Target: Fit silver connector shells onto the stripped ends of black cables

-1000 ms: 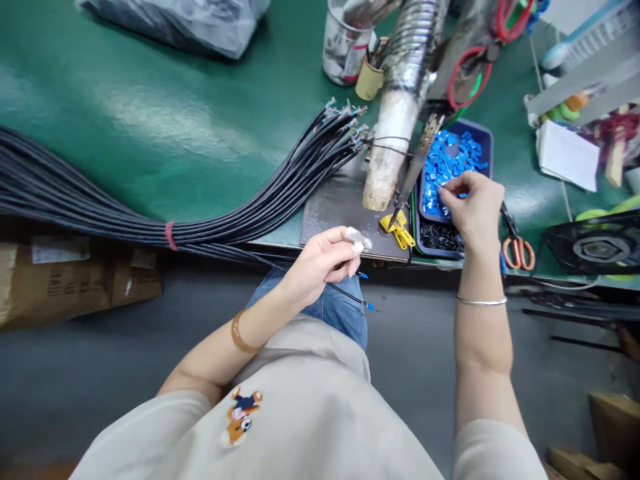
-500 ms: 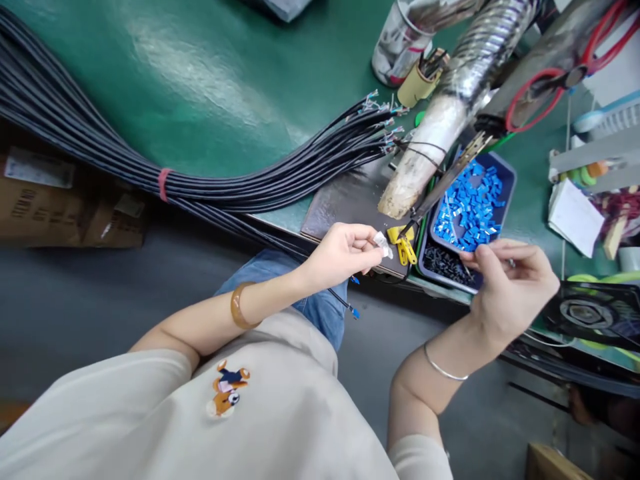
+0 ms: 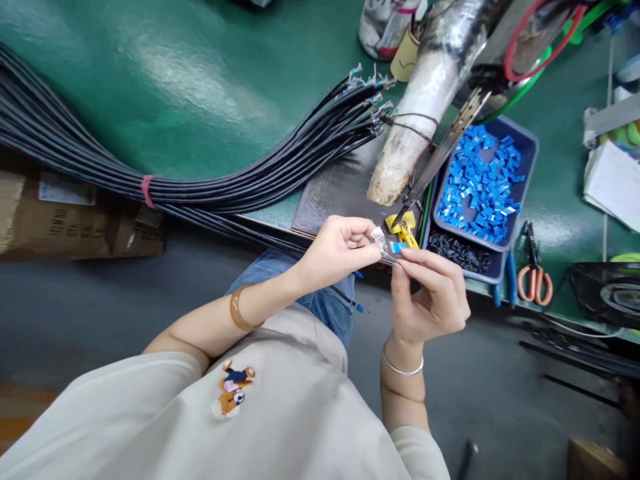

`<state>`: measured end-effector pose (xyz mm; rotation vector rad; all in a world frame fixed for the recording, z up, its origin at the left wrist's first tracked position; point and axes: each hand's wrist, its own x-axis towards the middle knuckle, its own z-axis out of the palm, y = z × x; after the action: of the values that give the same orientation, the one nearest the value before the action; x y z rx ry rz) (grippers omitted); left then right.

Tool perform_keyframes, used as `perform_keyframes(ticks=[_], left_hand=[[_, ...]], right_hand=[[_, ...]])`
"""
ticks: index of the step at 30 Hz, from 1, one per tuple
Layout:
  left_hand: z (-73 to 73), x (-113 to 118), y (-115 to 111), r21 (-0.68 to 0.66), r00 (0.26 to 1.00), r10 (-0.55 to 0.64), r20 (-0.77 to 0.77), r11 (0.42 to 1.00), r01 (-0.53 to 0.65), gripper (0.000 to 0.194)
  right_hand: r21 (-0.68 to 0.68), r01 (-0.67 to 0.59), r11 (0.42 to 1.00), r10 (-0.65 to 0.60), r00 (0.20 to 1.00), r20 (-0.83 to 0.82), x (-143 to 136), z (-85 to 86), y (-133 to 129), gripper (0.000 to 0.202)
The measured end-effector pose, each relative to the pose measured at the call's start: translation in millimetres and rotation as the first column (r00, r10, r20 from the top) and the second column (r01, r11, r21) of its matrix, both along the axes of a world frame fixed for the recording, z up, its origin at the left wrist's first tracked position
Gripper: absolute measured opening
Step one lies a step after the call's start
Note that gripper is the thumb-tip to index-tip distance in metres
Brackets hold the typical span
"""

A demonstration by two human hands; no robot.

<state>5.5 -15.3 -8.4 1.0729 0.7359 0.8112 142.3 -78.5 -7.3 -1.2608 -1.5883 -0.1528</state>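
My left hand [image 3: 340,253] pinches a small whitish piece [image 3: 379,237] at the bench edge. Close on its right, my right hand [image 3: 430,290] has thumb and forefinger together on a thin pointed item whose shape is partly hidden. A small blue part [image 3: 398,247] shows between the hands, near the right fingertips. Just behind them lies a yellow tool [image 3: 406,230]. Many blue parts [image 3: 480,187] fill a tray at the right, above small black pieces [image 3: 457,253] in a lower tray.
A bundle of black cables [image 3: 210,190] crosses the green bench [image 3: 200,87]. A wrapped duct [image 3: 405,147] and upright scissor blades [image 3: 445,153] overhang the work spot. Orange-handled scissors [image 3: 535,283] lie right of the trays.
My right hand has moved left from the trays to my left hand, and the blue part now shows between them. The view has shifted, bringing the orange-handled scissors into sight.
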Motion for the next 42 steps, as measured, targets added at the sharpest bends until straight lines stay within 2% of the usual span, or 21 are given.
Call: perform_keyframes(ticks=[2,6,8,12,24,30,42], left_hand=[[1.8,-0.5,1.2,-0.021,1.000,-0.006,-0.006,1.000,0.006,0.008],[3.5,-0.7,4.3,-0.046,1.000,-0.007,-0.013,0.999,0.007,0.013],[3.7,-0.4,5.9,-0.050,1.000,-0.013,-0.008,0.999,0.013,0.013],[3.0,1.0,8.7,-0.050,1.000,-0.017,0.003,0.999,0.017,0.012],[0.8,3.3,12.0,-0.054,1.000,0.018,-0.004,0.998,-0.019,0.009],[-0.2,5.9,12.9,0.006,0.998,0.055,-0.035,0.998,-0.055,0.010],[2.5,8.6,17.4,0.004,0.995,0.104,0.003,0.995,-0.104,0.005]], right_hand=[[-0.016,-0.024,1.000,0.023,0.999,-0.038,-1.2,-4.5,1.3,0.019],[-0.074,-0.051,0.996,0.028,0.956,-0.291,0.0,-9.0,4.3,0.014],[-0.111,-0.072,0.991,0.029,0.937,-0.348,1.2,-9.1,5.3,0.011],[-0.150,-0.051,0.987,0.011,0.966,-0.257,2.8,-7.8,6.5,0.011],[-0.108,-0.059,0.992,0.051,0.996,-0.078,6.9,-8.0,10.2,0.015],[-0.107,-0.062,0.992,0.062,0.998,-0.005,9.6,-3.3,12.5,0.016],[-0.134,-0.080,0.988,0.087,0.995,0.048,13.0,6.3,20.3,0.018]])
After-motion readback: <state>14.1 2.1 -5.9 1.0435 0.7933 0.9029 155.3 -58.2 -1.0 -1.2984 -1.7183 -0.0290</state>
